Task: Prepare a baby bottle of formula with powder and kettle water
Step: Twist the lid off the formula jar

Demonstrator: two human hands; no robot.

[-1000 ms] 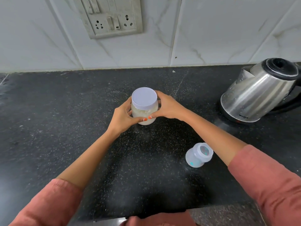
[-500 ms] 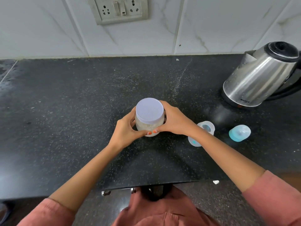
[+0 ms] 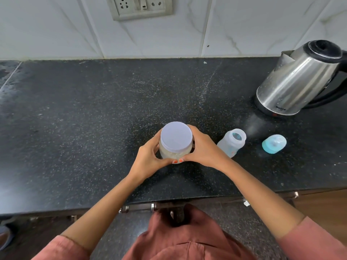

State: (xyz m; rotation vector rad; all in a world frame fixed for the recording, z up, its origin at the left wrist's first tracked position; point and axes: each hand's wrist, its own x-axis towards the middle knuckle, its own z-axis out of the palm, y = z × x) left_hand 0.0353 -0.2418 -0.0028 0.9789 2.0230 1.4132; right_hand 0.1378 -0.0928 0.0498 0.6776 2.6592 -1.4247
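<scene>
A clear powder jar with a pale lilac lid stands on the black counter, holding whitish powder. My left hand grips its left side and my right hand grips its right side, thumbs meeting at the front. An open baby bottle, without its cap, stands just right of my right hand. Further right lies its teal nipple cap. A steel kettle with a black lid sits on its base at the back right.
White marble-look wall tiles rise behind the counter, with a switch and socket plate at the top. The counter's front edge runs just before my body, with drawer handles below. Wide bare counter lies to the left.
The jar, held in both hands, has come nearer the counter's front edge. The view has tilted down and right, bringing the bottle and the teal cap into full sight.
</scene>
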